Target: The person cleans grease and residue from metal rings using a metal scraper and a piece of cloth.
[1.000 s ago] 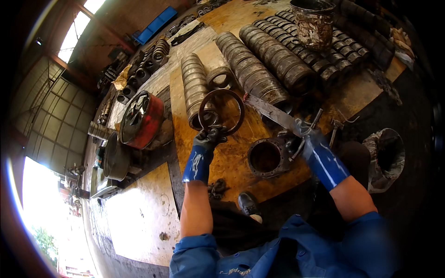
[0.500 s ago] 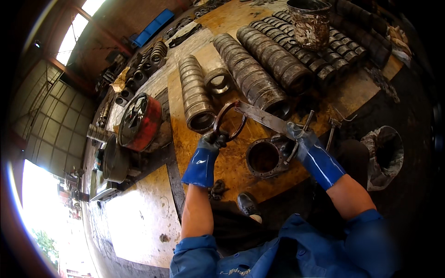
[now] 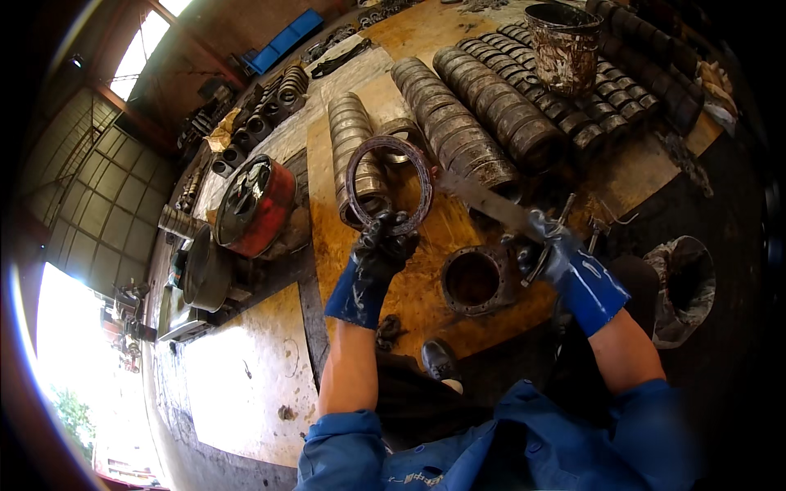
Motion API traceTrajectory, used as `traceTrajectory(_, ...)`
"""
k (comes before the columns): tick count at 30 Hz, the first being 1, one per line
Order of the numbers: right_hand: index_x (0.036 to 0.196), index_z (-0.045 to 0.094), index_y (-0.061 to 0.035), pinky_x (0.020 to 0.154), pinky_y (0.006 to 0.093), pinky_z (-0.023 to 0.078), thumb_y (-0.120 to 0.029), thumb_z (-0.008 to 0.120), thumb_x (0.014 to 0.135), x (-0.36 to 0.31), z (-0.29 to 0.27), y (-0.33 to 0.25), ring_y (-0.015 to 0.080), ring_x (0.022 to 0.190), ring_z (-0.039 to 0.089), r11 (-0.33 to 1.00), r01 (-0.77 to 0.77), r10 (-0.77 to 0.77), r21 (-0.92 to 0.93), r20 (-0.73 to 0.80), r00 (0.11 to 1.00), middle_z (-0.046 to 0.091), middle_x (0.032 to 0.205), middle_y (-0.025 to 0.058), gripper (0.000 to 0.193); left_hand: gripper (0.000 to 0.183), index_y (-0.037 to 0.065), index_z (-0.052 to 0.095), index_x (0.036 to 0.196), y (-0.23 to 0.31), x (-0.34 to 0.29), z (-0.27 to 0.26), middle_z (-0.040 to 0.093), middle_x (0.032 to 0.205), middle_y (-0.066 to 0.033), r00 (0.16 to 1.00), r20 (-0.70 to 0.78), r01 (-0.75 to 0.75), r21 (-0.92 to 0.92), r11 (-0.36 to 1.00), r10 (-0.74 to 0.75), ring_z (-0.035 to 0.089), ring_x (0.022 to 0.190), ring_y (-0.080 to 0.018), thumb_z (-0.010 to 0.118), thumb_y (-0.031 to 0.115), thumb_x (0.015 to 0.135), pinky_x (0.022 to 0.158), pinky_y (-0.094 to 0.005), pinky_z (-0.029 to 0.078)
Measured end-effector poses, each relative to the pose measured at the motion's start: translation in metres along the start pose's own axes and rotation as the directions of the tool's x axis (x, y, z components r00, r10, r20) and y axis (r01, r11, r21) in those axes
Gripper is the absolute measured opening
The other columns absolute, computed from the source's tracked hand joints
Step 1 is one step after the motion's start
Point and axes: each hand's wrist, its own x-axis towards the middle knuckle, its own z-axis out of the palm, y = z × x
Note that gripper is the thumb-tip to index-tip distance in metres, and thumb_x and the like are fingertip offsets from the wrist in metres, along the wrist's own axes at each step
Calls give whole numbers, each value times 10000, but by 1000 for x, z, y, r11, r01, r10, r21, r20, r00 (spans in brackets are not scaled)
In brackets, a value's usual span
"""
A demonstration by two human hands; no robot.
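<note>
My left hand (image 3: 383, 252), in a blue rubber glove with dark, greasy fingers, grips the lower edge of a metal ring (image 3: 353, 186) held upright, its face smeared dark reddish-brown. A long flat metal blade (image 3: 490, 202) extends from my right hand (image 3: 558, 245), its gloved fingers closed round the near end. The blade is blurred; its far tip is close to the ring's right side, and I cannot tell whether they touch. Below and between my hands lies a flanged round housing (image 3: 448, 288) with an open bore. Behind the ring a row of stacked metal rings (image 3: 348, 123) lies on its side.
More long rows of rings (image 3: 454, 123) stretch away at the back right. A paint-streaked bucket (image 3: 565, 57) stands among them. A red drum (image 3: 274, 209) is at the left, and an open sack (image 3: 684, 278) at the right. My shoe (image 3: 440, 358) is just below the housing.
My left hand has turned the ring, so its face now shows more fully, and raised it. The blade has drawn back to the right from the ring's top edge, together with my right hand.
</note>
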Motion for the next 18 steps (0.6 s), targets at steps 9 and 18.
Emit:
traceTrajectory(9,1166,556,40,575,381,585,-298,615,912,-24,62,8,281,739,683,989,30,-55,-146,-169,984,669,917,208,427,279,45,592,1116,-42,1,16,643,890,-107,957,-50,282,-46,958,-284,589,666,-201,593,254,932,759,-402,544)
traceTrajectory(18,1109,573,41,439,376,548,-332,660,873,-1,30,27,254,488,617,984,-10,-56,-179,-359,931,674,804,197,450,392,-39,503,1282,-57,-5,15,640,1101,-153,921,-326,384,660,645,-214,645,776,-190,580,122,933,733,-314,565)
